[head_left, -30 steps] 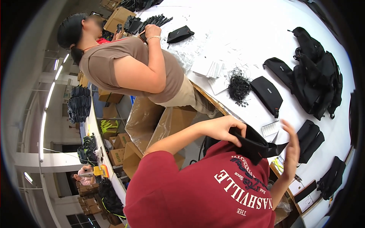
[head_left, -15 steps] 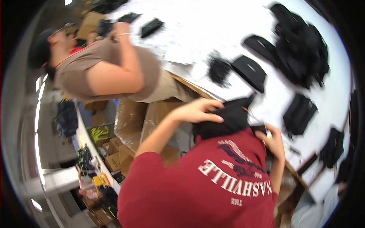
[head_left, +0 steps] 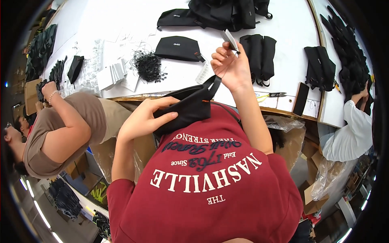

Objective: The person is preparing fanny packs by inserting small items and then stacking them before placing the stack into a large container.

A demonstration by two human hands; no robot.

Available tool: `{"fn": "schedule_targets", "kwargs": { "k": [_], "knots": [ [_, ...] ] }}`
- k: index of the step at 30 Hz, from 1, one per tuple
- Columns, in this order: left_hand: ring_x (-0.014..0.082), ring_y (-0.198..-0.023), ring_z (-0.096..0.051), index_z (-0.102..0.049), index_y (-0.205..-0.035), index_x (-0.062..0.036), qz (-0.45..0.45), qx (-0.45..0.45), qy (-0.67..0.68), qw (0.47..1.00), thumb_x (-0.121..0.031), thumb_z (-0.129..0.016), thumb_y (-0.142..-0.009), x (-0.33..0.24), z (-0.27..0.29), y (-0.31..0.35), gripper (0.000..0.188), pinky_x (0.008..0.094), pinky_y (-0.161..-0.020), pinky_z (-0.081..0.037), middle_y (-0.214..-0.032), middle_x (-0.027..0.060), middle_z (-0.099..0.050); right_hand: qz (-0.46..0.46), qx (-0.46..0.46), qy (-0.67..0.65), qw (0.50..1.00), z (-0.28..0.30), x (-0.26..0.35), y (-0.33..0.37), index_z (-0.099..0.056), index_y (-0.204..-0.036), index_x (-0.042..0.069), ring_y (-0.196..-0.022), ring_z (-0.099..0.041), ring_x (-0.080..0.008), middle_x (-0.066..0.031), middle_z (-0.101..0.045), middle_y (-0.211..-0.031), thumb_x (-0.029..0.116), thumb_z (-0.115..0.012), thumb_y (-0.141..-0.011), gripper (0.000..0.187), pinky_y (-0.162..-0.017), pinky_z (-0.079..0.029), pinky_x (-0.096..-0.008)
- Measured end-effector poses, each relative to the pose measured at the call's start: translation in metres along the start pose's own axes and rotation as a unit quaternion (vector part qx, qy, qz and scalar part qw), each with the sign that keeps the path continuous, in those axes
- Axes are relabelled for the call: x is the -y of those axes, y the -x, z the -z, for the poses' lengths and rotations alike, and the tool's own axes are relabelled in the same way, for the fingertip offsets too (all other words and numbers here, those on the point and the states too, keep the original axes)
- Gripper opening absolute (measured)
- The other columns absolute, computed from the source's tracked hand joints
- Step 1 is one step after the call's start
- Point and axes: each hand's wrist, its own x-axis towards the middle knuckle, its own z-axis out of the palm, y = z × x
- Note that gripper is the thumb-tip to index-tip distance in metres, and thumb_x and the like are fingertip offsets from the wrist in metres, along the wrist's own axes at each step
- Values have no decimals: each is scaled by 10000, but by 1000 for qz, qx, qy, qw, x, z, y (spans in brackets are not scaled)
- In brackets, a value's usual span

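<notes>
My left hand [head_left: 148, 117] is closed on a black fabric pouch [head_left: 188, 106], thumb on the near side and fingers over its upper edge. The pouch is tilted against my body, with a loop at its right end and a small orange tab. Raised to the right of it, my right hand [head_left: 233, 67] pinches a small, flat, silvery-white piece [head_left: 230, 40] with a dark edge; its exact kind is unclear. A similar black pouch [head_left: 178, 48] lies on the white table [head_left: 121, 20], a printed white tag [head_left: 204, 73] beside its right end.
A heap of black cords [head_left: 146, 67] and stacked white cards [head_left: 111, 75] lie to the left. More black bags [head_left: 257, 56] are at the back and right, near yellow-handled snips [head_left: 277, 94] and a dark phone-like slab [head_left: 300, 99]. Co-workers [head_left: 67, 133] stand on both sides.
The view has turned and steadied. My right hand has come up from beside the pouch, holding the silvery-white piece above the table. My left hand still grips the pouch.
</notes>
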Motion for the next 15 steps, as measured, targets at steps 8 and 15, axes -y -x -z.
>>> {"fn": "schedule_targets", "kwargs": {
  "k": [8, 15],
  "knots": [
    [221, -680, -593, -612, -930, 20, -45, -23, -151, 987, -199, -663, -828, -19, -14, -16, 247, 304, -657, -456, -766, 131, -617, 61, -83, 101, 990, -42, 17, 21, -465, -735, 37, -609, -368, -123, -28, -431, -684, 221, -503, -920, 264, -529, -330, -251],
    [206, -606, -549, -566, -855, 14, -54, -135, -208, 967, -139, -694, -802, -15, -35, -33, 207, 308, -591, -437, -695, 125, -577, 147, -122, 245, 950, -19, 19, 11, -472, -705, 75, -563, -362, -106, 9, -373, -577, 278, -494, -939, 311, -490, -304, -246]
  ]
}}
